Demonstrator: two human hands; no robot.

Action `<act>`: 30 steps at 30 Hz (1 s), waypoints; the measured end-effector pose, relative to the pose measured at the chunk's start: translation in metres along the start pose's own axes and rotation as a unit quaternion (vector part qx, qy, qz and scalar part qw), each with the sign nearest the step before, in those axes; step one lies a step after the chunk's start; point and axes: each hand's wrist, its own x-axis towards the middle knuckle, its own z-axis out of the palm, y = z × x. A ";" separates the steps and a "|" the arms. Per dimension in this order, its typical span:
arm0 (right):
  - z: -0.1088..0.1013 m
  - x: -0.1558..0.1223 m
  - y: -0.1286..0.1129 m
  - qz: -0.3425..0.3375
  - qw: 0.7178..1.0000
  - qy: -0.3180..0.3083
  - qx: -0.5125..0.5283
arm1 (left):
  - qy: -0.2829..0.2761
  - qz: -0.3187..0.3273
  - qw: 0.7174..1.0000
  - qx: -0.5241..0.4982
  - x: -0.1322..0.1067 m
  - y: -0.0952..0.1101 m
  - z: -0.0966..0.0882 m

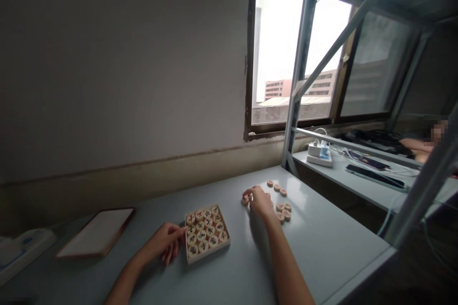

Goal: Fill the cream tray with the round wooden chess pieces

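Observation:
A shallow open box (pixel 209 253) of round wooden Chinese chess pieces (pixel 202 235) lies on the grey table, its pieces set in rows with black or red characters. My left hand (pixel 165 242) rests at the box's left side, index finger stretched to its edge, the other fingers loosely bent and holding nothing. To the right of the box, my right hand (pixel 261 201) reaches over the table with its fingertips closed on a Chinese chess piece (pixel 245 201). Loose pieces (pixel 284 211) lie just right of that hand, partly hidden by it, and a short row (pixel 276 188) lies beyond.
The box lid (pixel 96 232) lies on the table's left part, with a white power strip (pixel 26 252) at the far left. A metal bed-frame post (pixel 291 138) stands at the back right corner. On the neighbouring desk are a charger block (pixel 319 153), phones and cables; a person's arm shows beyond.

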 end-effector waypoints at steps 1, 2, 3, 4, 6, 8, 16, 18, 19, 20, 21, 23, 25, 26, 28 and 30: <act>0.001 -0.001 -0.003 -0.011 1.000 -0.016 0.009 | -0.001 -0.001 1.000 0.004 -0.002 0.002 0.000; 0.002 -0.002 -0.004 -0.025 0.999 -0.035 0.026 | -0.002 -0.003 1.000 0.008 -0.003 0.004 0.001; 0.005 -0.002 -0.005 -0.038 0.997 -0.055 0.048 | -0.002 -0.005 1.000 0.013 -0.004 0.005 0.001; 0.009 -0.002 -0.005 -0.049 0.993 -0.071 0.074 | 0.001 -0.005 1.000 0.018 -0.004 0.006 0.002; 0.017 0.001 -0.004 -0.061 0.987 -0.090 0.117 | 0.011 -0.003 1.000 0.026 -0.004 0.006 0.002; 0.025 0.004 -0.003 -0.061 0.985 -0.090 0.135 | 0.017 0.003 0.999 0.030 -0.004 0.006 0.003; 0.033 0.007 -0.006 -0.079 0.982 -0.088 0.144 | 0.029 0.021 0.999 0.027 -0.012 0.014 0.003; 0.034 0.008 -0.004 -0.078 0.984 -0.083 0.139 | 0.028 0.015 0.999 0.025 -0.012 0.017 0.004; 0.034 0.008 -0.003 -0.076 0.985 -0.078 0.134 | 0.023 0.009 0.999 0.023 -0.013 0.017 0.004; 0.033 0.008 -0.001 -0.076 0.986 -0.072 0.128 | 0.019 0.003 1.000 0.022 -0.013 0.018 0.004; 0.032 0.008 -0.001 -0.078 0.987 -0.066 0.122 | 0.016 -0.001 1.000 0.023 -0.013 0.019 0.004; 0.027 0.008 -0.002 -0.094 0.987 -0.058 0.116 | 0.020 -0.002 0.999 0.028 -0.013 0.019 0.005; 0.022 0.007 -0.008 -0.126 0.983 -0.056 0.121 | 0.029 0.004 0.999 0.033 -0.012 0.018 0.006; 0.019 0.006 -0.013 -0.145 0.980 -0.053 0.128 | 0.036 0.006 0.999 0.035 -0.012 0.018 0.007; 0.013 0.004 -0.025 -0.180 0.973 -0.034 0.142 | 0.046 0.008 0.998 0.047 -0.012 0.018 0.009; 0.010 0.001 -0.037 -0.208 0.966 -0.006 0.152 | 0.058 0.012 0.996 0.070 -0.012 0.018 0.011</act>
